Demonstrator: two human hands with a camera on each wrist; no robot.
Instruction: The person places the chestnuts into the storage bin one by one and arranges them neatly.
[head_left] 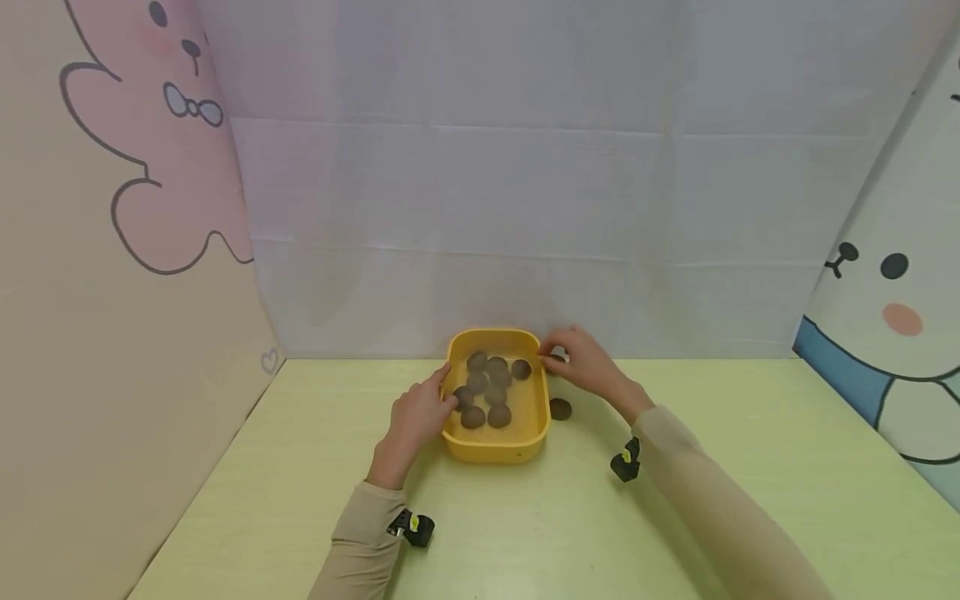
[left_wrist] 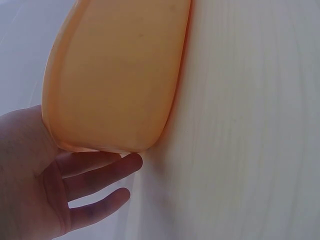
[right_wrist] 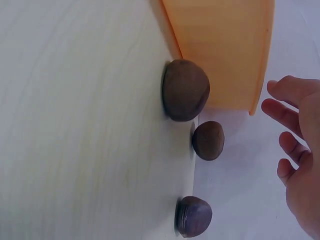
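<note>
A yellow plastic bin (head_left: 495,452) stands on the table with several dark brown, rounded, chestnut-like pieces (head_left: 499,415) in it. My left hand (head_left: 420,410) grips its left rim, thumb over the edge; in the left wrist view the fingers (left_wrist: 102,177) lie along the outer wall. By the far right corner of the bin is my right hand (head_left: 588,362), fingers loosely bent and nothing between them, as the right wrist view shows. Below that hand, three more brown pieces lie outside the bin: a near one (right_wrist: 186,90), a middle one (right_wrist: 208,140) and a far one (right_wrist: 194,216).
The pale yellow-green table (head_left: 517,533) ends at a white cloth backdrop (head_left: 465,183) right behind the bin. Printed cartoon panels (head_left: 90,350) rise at both sides. A small black camera (head_left: 625,462) is strapped to each wrist.
</note>
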